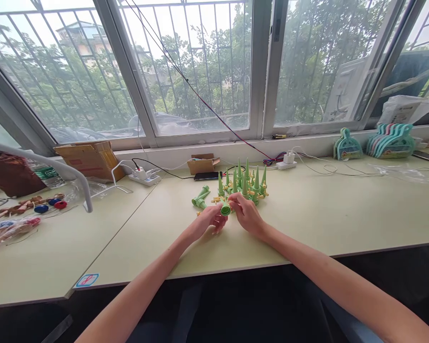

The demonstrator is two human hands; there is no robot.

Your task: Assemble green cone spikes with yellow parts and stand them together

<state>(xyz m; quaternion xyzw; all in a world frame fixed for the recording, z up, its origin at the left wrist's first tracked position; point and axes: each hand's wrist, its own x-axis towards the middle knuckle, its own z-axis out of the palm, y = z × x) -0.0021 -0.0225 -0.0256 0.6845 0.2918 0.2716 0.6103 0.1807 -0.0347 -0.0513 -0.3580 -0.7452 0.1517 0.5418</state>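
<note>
My left hand (214, 219) is closed around a green plant watering spike (225, 210), whose round hollow end faces me. Pinched at the far side of that spike are the fingertips of my right hand (246, 212); what lies between them is too small to make out. Just beyond my hands several green watering spikes (256, 183) stand point up in a cluster, with small yellow valves (250, 192) at their sides. Loose green spikes (201, 195) lie left of the cluster, and a few yellow valves (215, 200) lie on the table between.
A black phone (208, 176) lies in front of a small open cardboard box (202, 164). Power strips (144, 177) and cables run along the windowsill. Teal plastic items (390, 141) stand at the back right. A white curved bar (76, 174) and bagged beads (12, 232) are at left.
</note>
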